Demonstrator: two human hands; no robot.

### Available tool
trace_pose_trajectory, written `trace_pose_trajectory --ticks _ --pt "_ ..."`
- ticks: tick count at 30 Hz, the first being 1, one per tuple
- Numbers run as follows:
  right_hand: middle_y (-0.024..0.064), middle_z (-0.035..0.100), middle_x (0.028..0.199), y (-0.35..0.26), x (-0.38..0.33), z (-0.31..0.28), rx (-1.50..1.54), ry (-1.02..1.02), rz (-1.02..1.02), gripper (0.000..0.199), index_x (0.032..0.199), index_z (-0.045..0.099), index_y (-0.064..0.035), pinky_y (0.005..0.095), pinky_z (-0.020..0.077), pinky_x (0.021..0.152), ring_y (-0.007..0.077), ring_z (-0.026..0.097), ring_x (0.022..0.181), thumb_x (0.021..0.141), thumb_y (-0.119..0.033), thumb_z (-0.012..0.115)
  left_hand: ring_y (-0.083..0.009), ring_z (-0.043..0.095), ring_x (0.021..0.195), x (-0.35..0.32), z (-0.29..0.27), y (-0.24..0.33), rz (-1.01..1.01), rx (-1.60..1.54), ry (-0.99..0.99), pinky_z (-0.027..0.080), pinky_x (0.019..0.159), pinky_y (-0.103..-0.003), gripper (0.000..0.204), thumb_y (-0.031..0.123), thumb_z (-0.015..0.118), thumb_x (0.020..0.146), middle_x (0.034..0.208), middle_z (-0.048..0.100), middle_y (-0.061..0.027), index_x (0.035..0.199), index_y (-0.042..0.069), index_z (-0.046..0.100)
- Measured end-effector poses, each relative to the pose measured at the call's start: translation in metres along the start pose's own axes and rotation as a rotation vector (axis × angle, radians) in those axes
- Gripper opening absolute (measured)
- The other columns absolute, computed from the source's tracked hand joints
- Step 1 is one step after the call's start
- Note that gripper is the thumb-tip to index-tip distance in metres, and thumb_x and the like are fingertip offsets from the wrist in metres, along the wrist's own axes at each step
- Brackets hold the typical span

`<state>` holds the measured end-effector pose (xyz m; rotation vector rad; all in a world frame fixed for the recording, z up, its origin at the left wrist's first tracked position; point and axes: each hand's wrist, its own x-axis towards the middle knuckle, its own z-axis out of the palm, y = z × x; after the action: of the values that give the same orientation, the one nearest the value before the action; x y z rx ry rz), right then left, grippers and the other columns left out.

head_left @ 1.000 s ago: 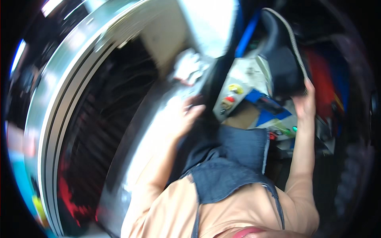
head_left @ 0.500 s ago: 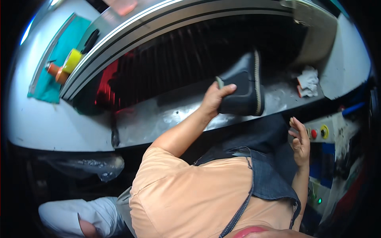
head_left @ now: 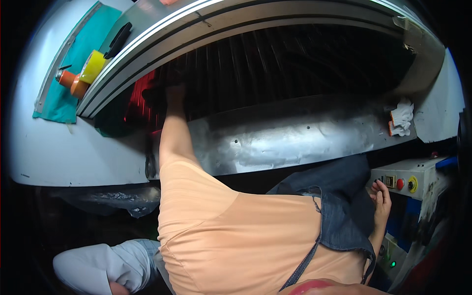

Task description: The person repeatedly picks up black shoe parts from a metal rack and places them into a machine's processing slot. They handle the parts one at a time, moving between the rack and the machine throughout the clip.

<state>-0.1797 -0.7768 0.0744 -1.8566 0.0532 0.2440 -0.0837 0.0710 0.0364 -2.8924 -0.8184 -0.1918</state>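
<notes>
My left hand (head_left: 175,93) reaches into the dark opening behind the metal ledge. Shadow swallows its fingers, so I cannot see what they hold, if anything. Beside it, a dark shape (head_left: 151,97) stands out against the red glow; its kind cannot be made out. My right hand (head_left: 382,200) is raised at the near left corner of a control box (head_left: 405,173), fingers loosely bent and apart, with nothing visible in them. A fingertip is close to a small black knob (head_left: 377,181) there.
White-and-orange work gloves (head_left: 401,118) lie at the right end of the metal ledge (head_left: 275,142). A yellow tape roll (head_left: 92,67) and an orange spool (head_left: 72,82) rest on teal cloth (head_left: 81,54) at left. A curved metal frame (head_left: 162,59) spans the opening.
My left hand has moved left and deeper into the opening; the black boot it held over the ledge no longer shows clearly. My right hand has lowered slightly beside the control box.
</notes>
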Motion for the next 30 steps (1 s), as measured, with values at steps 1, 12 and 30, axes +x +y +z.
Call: trace_pose_trajectory --ticks 1,12,30 --pt "0.0135 0.061 0.128 -0.003 -0.005 0.004 -0.009 0.009 -0.005 0.048 0.137 0.053 0.0006 0.03 0.0483 0.092 0.0204 0.059 0.118 0.102 -0.031 0.055 -0.0364 0.065 0.109 0.005 0.005 0.028 -0.051 -0.201 0.183 0.053 0.09 -0.048 0.04 0.035 0.057 0.093 0.119 0.066 -0.0187 0.122 0.008 0.064" --pt "0.0107 0.064 0.118 0.024 -0.048 -0.013 -0.177 0.241 -0.008 0.034 0.126 0.061 0.0006 0.028 0.0482 0.094 0.0189 0.062 0.112 0.098 -0.018 0.062 -0.0368 0.062 0.107 -0.003 -0.035 0.084 0.178 0.166 0.497 0.051 0.09 -0.049 0.037 0.024 0.056 0.092 0.112 0.064 -0.0203 0.12 0.001 0.06" --pt "0.0102 0.059 0.079 0.069 -0.091 -0.052 -0.744 0.681 -0.069 0.012 0.092 0.067 -0.0056 0.0415 0.0457 0.066 0.0289 0.058 0.071 0.092 -0.017 0.065 -0.0388 0.059 0.096 -0.177 -0.028 0.396 0.685 -0.571 0.102 0.045 0.086 -0.051 0.021 0.026 0.062 0.087 0.097 0.065 -0.0187 0.089 0.005 0.065"
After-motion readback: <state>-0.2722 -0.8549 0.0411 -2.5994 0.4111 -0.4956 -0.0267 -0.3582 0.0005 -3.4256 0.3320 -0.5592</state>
